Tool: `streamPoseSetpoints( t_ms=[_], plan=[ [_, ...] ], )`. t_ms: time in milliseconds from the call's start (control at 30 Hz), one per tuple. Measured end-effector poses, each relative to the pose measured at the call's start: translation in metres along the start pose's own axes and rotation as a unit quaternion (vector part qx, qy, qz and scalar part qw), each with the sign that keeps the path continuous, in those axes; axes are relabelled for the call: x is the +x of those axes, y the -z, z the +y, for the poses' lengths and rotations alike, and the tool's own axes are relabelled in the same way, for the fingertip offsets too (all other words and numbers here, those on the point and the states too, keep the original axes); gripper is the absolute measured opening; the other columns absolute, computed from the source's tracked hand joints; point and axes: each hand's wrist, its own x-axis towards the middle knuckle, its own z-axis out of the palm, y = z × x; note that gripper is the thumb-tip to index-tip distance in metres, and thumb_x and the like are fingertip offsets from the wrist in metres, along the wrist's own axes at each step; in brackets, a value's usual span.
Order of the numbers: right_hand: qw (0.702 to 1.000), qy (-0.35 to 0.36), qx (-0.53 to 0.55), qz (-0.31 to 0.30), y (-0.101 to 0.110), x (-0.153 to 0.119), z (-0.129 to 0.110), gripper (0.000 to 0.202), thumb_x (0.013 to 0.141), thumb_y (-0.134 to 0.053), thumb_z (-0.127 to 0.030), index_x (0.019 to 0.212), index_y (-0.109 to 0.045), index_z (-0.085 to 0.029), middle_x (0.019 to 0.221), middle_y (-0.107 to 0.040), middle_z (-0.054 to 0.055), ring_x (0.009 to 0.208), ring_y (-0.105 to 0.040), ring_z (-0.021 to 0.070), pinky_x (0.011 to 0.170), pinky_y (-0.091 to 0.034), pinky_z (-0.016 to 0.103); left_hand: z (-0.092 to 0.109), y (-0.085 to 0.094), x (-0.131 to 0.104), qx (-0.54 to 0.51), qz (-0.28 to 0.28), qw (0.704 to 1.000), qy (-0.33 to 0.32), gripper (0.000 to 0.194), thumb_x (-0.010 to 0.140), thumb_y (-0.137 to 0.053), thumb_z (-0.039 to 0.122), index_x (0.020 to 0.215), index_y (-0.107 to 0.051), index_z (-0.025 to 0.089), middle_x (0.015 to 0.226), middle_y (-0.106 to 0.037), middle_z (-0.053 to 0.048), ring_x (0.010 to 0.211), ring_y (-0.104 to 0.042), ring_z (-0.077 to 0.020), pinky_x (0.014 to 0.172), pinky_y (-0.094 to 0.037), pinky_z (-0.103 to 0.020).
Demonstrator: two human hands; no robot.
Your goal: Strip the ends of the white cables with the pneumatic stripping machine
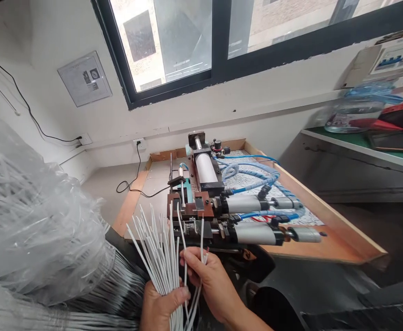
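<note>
Head camera view: at far left we see clear plastic (49, 202) over a heap of grey cables (120, 278). Next, our left hand (165, 305) is wrapped round a bundle of pale cables (162, 257), held roughly upright before the surface (339, 246), its ends fanned out at the top. Just beside it, our right hand (215, 282) pinches a single cable (183, 234) that stands apart, with a few more strands against that hand. We judge each cable light, springy and hardly fragile, though its smooth coat may slip through a loose grip. We would take the bundle low, where the strands lie close, and one cable a little below its splayed tip. Behind and rightward, a machine (206, 170) stands with blue hoses (273, 177).
</note>
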Motion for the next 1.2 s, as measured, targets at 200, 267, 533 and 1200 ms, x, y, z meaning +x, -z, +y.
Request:
streamPoseSetpoints(
  t_ms=[200, 267, 533, 1200],
  plan=[
    [0.998, -0.015, -0.03, 0.058, 0.016, -0.013, 0.009, 0.024, 0.066, -0.062, -0.037, 0.066, -0.06, -0.013, 0.055, -0.051, -0.001, 0.044, -0.033, 0.0053, 0.042, -0.022, 0.018, 0.005, 0.0, -0.005, -0.038, 0.092, 0.994, 0.046, 0.025, 0.042, -0.073, 0.021, 0.063, -0.064, 0.011, 0.052, -0.064, -0.004, 0.047, -0.059, -0.0181, 0.048, -0.046, -0.03],
    [0.998, -0.016, -0.028, 0.052, 0.018, -0.012, 0.01, 0.024, 0.065, -0.062, -0.037, 0.066, -0.06, -0.013, 0.054, -0.05, -0.001, 0.043, -0.031, 0.0048, 0.041, -0.02, 0.018, 0.006, 0.0, -0.006, -0.047, 0.086, 0.994, 0.05, 0.024, 0.044, -0.073, 0.02, 0.065, -0.064, 0.012, 0.053, -0.064, -0.004, 0.049, -0.059, -0.0182, 0.049, -0.047, -0.031],
    [0.997, -0.043, -0.024, 0.066, 0.02, -0.004, 0.006, 0.028, 0.059, -0.064, -0.041, 0.063, -0.059, -0.013, 0.049, -0.045, -0.005, 0.039, -0.024, 0.0036, 0.039, -0.012, 0.019, 0.005, -0.001, -0.004, -0.044, 0.094, 0.994, 0.032, 0.018, 0.045, -0.073, 0.019, 0.058, -0.062, 0.012, 0.048, -0.062, -0.002, 0.048, -0.058, -0.0171, 0.047, -0.048, -0.03],
    [0.897, 0.127, -0.42, 0.052, 0.052, -0.001, 0.037, 0.027, 0.063, -0.059, -0.026, 0.089, -0.064, -0.021, 0.098, -0.059, 0.011, 0.097, -0.046, 0.0285, 0.084, -0.03, 0.037, 0.021, -0.015, 0.002, -0.035, 0.06, 0.998, 0.001, 0.014, 0.05, -0.07, 0.02, 0.061, -0.063, 0.014, 0.054, -0.062, -0.001, 0.051, -0.055, -0.0152, 0.048, -0.044, -0.027]
  ],
)
